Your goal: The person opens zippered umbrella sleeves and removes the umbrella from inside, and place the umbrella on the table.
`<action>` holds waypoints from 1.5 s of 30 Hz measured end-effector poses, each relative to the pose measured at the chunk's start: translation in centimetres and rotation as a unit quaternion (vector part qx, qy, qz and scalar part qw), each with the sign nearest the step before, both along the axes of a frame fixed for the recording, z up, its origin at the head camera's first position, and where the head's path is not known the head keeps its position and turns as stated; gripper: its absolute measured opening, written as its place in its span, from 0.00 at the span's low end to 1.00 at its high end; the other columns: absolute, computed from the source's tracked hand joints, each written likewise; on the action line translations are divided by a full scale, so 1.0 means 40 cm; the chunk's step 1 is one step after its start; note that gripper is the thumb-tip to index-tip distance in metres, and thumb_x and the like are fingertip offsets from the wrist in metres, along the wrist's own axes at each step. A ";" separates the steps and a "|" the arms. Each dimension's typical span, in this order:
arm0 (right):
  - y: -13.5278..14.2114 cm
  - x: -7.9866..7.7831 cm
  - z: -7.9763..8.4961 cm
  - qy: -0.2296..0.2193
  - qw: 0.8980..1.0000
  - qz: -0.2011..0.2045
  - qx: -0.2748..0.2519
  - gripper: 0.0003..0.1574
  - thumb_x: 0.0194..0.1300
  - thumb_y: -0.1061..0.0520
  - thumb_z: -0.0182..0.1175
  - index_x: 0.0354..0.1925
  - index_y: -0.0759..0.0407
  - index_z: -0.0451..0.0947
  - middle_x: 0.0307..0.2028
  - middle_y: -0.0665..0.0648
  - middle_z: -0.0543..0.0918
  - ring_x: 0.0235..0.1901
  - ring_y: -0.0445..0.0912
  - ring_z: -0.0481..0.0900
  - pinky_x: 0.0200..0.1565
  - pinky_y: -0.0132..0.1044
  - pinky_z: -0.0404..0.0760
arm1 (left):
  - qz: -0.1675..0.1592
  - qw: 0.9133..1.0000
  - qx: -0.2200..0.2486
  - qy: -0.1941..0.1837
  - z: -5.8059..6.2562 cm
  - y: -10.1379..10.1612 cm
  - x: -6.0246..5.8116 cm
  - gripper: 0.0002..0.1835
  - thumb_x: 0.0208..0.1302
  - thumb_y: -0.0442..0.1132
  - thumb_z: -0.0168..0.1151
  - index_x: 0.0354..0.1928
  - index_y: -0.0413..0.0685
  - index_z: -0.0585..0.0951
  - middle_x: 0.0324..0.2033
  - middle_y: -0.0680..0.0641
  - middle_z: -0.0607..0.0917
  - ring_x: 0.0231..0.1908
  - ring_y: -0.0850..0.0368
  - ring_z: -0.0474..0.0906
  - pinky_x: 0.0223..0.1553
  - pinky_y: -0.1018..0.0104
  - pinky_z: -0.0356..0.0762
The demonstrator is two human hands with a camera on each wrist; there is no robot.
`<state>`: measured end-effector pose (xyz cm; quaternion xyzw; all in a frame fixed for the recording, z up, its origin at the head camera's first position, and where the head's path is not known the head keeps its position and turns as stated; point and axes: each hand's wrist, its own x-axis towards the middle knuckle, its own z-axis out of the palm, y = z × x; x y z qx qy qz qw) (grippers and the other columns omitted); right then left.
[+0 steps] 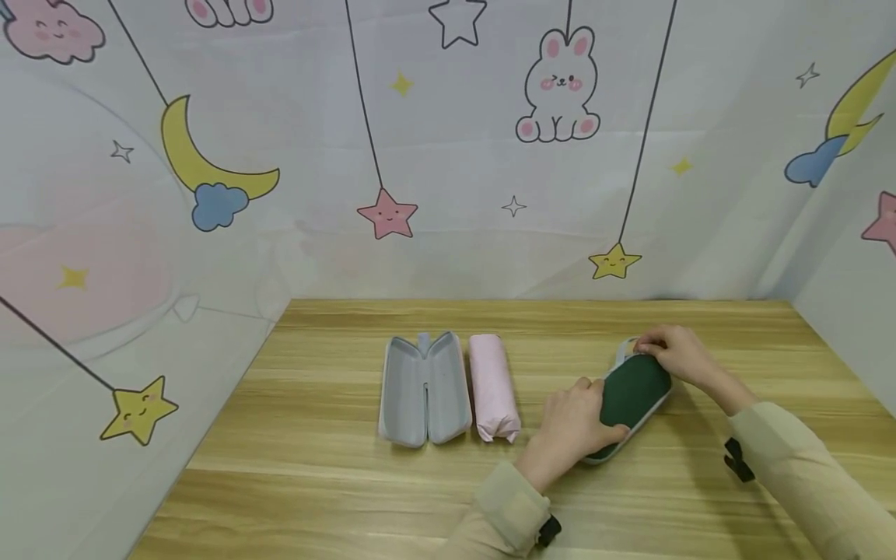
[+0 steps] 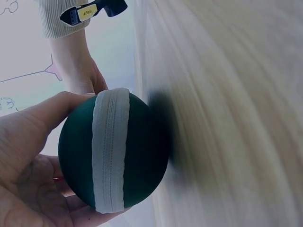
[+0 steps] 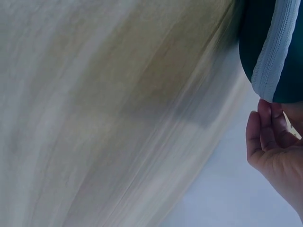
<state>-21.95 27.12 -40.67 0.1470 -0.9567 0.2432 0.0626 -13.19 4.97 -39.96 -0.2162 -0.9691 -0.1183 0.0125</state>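
A dark green zippered glasses case (image 1: 635, 395) lies slantwise on the right part of the table, with a pale zip band round its edge. My left hand (image 1: 572, 420) grips its near end, thumb on one side and fingers on the other; the left wrist view shows the zip band (image 2: 111, 151) between them. At the far end, my right hand (image 1: 675, 354) has its fingers curled at the tip of the case, beside a light strap loop (image 1: 621, 354). In the right wrist view the right fingertips (image 3: 265, 113) meet the end of the zip; what they pinch is hidden.
Left of the hands, an open grey-lined case (image 1: 406, 393) lies with both halves facing up. Close beside it is a pink wrapped roll (image 1: 493, 385). The wooden table (image 1: 315, 482) ends at a printed cloth backdrop (image 1: 455, 155).
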 end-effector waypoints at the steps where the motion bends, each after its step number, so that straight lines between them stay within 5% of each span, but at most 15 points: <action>1: 0.001 0.001 -0.001 0.001 1.000 -0.001 -0.001 0.10 0.66 0.65 0.56 0.35 0.64 0.85 0.35 0.64 0.86 0.36 0.54 0.82 0.37 0.42 0.78 | 0.000 1.000 0.000 -0.001 0.000 0.000 0.000 0.36 0.52 0.67 0.64 0.59 0.56 0.77 0.46 0.57 0.82 0.39 0.61 0.82 0.35 0.69 0.77; 9: -0.002 0.007 -0.001 0.012 1.000 -0.010 -0.009 0.09 0.66 0.64 0.57 0.36 0.65 0.85 0.36 0.66 0.86 0.38 0.58 0.83 0.39 0.48 0.80 | 0.004 1.000 0.003 -0.015 0.005 -0.002 -0.002 0.36 0.53 0.67 0.63 0.61 0.57 0.76 0.48 0.58 0.82 0.42 0.61 0.82 0.37 0.69 0.78; 15: -0.003 0.012 -0.004 0.016 1.000 -0.018 -0.009 0.10 0.66 0.64 0.56 0.35 0.64 0.85 0.35 0.65 0.86 0.37 0.57 0.82 0.38 0.43 0.79 | 0.005 1.000 0.005 -0.022 0.008 -0.003 -0.001 0.36 0.53 0.67 0.64 0.61 0.58 0.76 0.48 0.58 0.82 0.42 0.60 0.82 0.38 0.69 0.78; 31: -0.005 0.019 -0.014 0.037 0.998 -0.036 -0.021 0.10 0.65 0.64 0.57 0.33 0.66 0.85 0.38 0.70 0.84 0.40 0.64 0.81 0.44 0.57 0.77 | 0.006 1.000 -0.001 -0.018 0.004 -0.001 -0.001 0.36 0.54 0.67 0.63 0.62 0.58 0.75 0.49 0.58 0.82 0.42 0.60 0.82 0.39 0.68 0.78; 45: -0.003 0.018 -0.012 0.010 0.999 -0.042 -0.021 0.12 0.67 0.62 0.56 0.36 0.67 0.85 0.38 0.71 0.84 0.40 0.64 0.80 0.43 0.56 0.77 | 0.006 1.000 0.005 -0.015 0.009 -0.001 0.000 0.35 0.54 0.66 0.64 0.61 0.57 0.76 0.48 0.57 0.83 0.42 0.61 0.82 0.38 0.69 0.78</action>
